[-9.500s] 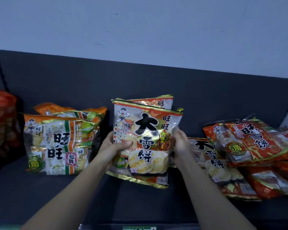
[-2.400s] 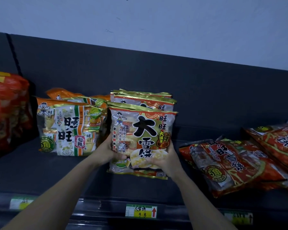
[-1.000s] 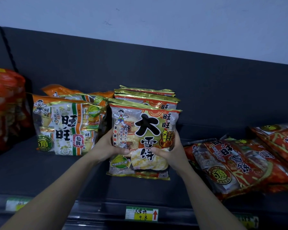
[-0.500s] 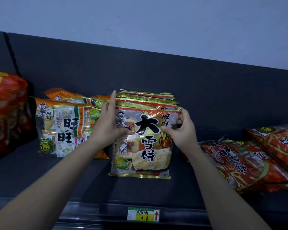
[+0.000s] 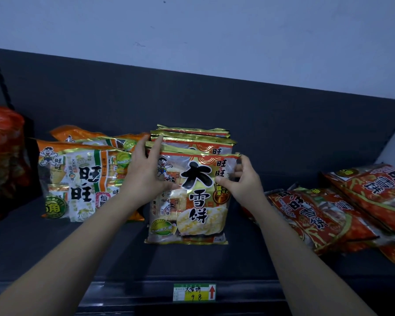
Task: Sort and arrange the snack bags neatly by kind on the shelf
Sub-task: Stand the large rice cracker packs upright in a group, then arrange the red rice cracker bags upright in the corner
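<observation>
Several gold-trimmed rice-cracker bags (image 5: 192, 215) stand upright, one behind another, in the middle of the dark shelf (image 5: 249, 261). My left hand (image 5: 144, 179) lies along the stack's left edge, fingers straight and pointing up, thumb across the front bag. My right hand (image 5: 243, 182) pinches the front bag's upper right edge, thumb on the face and fingers curled behind. To the left stand orange, green and white bags (image 5: 78, 179). Red-orange bags (image 5: 319, 213) lie flat and overlapping at the right.
A large red bag (image 5: 2, 160) stands at the far left edge. A dark back panel (image 5: 214, 101) closes the shelf behind the bags. A green and yellow price label (image 5: 194, 292) sits on the shelf's front rail.
Both hands have moved from the front bag's lower half up to its top edges. The left fingers straightened along the stack's side, and the front bag now stands closer against the bags behind.
</observation>
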{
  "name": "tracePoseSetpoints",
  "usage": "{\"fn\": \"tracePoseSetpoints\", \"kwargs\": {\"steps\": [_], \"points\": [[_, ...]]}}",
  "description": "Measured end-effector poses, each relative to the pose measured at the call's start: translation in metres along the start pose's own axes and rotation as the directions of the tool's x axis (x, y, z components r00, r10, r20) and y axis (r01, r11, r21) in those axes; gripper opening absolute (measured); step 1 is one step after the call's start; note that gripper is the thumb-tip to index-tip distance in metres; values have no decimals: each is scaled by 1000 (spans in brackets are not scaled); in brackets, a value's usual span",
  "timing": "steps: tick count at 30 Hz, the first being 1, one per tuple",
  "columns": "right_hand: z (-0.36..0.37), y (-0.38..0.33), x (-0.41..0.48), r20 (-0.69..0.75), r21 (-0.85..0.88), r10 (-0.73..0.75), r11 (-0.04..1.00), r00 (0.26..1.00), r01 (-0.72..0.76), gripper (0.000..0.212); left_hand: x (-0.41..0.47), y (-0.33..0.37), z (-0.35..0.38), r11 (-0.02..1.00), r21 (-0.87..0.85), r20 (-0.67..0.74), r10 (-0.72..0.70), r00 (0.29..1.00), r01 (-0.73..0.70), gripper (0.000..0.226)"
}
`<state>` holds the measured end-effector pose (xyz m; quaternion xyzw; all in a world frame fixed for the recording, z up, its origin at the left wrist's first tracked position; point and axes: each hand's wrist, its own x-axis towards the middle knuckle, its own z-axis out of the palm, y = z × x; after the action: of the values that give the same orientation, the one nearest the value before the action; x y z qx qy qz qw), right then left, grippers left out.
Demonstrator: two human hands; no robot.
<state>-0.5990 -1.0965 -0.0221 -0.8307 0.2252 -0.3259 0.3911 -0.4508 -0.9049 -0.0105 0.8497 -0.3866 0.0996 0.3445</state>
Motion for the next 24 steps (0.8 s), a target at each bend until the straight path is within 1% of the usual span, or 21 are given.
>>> {"fn": "tracePoseSetpoints", "kwargs": {"steps": [2,3,5,8,11,13,15,17,19,21,24], "points": [[-6,-1,-5,-9,-32,22,999,1000,-22,79,-2,4,3,989,140,-62,48,997,-39,116],[-9,-1,-8,-17,-53,37,998,999,-37,80,-4,7,3,979,196,-88,81,993,-63,111],[-17,0,-15,-35,-97,78,992,996,-81,75,-6,14,8,951,281,-126,170,977,-129,100],[-32,9,-26,-68,-192,116,973,991,-127,60,-10,29,22,892,370,-139,330,934,-260,76],[-52,20,-34,-103,-332,143,928,984,-170,51,-20,54,45,822,378,-88,489,868,-425,55],[-68,28,-40,-118,-393,198,891,973,-229,51,-28,70,67,757,350,-16,594,804,-552,51],[-85,36,-45,-128,-459,257,841,958,-287,52,-33,85,87,708,290,62,658,751,-644,48],[-100,47,-47,-151,-494,299,802,942,-334,55,-37,102,107,704,236,191,642,743,-669,44],[-114,57,-47,-170,-513,344,770,924,-381,55,-38,114,126,710,237,310,592,744,-663,41],[-129,70,-46,-169,-545,386,730,907,-412,53,-38,124,147,720,243,391,541,745,-650,39],[-150,91,-42,-141,-628,436,655,889,-421,65,-35,139,174,775,219,492,438,753,-593,41]]}}
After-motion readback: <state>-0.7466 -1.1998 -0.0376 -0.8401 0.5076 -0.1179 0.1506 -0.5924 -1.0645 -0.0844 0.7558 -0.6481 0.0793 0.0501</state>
